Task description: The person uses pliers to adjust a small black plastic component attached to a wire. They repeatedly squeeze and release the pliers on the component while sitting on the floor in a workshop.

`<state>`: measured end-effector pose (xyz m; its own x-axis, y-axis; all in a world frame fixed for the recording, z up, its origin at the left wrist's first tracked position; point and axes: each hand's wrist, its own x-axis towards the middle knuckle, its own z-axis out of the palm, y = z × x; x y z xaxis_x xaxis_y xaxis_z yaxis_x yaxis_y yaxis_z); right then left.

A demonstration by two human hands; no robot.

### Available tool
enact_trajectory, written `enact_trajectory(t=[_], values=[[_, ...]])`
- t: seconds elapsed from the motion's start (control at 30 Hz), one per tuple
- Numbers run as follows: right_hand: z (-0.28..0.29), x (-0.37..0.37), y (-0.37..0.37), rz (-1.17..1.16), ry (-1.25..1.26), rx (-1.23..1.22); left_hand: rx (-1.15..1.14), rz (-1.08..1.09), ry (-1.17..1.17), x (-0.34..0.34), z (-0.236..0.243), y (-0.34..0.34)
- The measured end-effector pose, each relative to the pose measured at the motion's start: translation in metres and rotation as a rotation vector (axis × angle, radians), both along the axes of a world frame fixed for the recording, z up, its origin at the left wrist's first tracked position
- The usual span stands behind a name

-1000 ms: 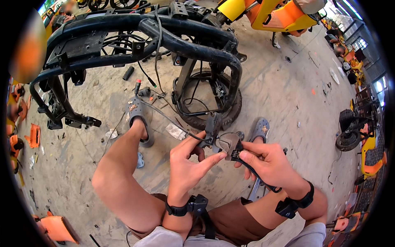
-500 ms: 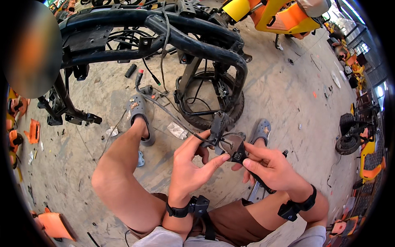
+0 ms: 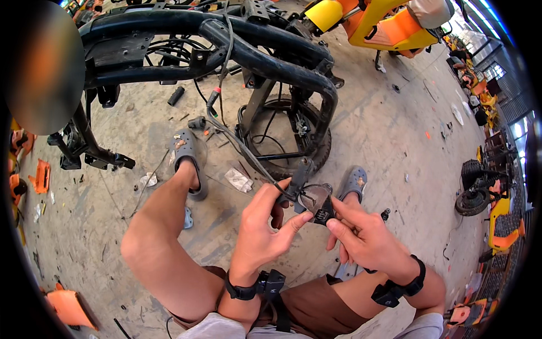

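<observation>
Above my lap, both hands hold one small black housing with a rounded, greyish hollow face; its exact kind is unclear. My left hand grips the block-like clamp at its left side, thumb on the lower rim. My right hand pinches the housing's right corner between thumb and fingers. A grey cable runs from the clamp up and left to a red-tipped connector. Below my right hand a dark end of something shows, mostly hidden.
A black scooter frame spans the space ahead, with a wheel beneath it. A yellow-orange scooter stands at the far right. My feet rest on the floor in grey clogs. A paper scrap and an orange panel lie about.
The cable's red-tipped end has swung right and up, against the frame. My right hand has turned slightly, and the dark handle under it is now mostly hidden. Both hands keep their grip.
</observation>
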<state>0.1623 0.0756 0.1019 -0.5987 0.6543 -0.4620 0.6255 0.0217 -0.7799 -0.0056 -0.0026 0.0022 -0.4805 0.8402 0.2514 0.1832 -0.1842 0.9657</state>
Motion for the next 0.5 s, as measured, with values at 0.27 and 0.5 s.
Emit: enact_trajectory(t=[0.27,0.5], values=[[-0.029,0.012,0.003,0.243,0.056,0.657,-0.036,-0.011,-0.007,-0.005,0.001,-0.001],[-0.017,0.011,0.002,0.433,-0.071,0.98,-0.108,-0.077,-0.033,-0.012,0.0,-0.007]])
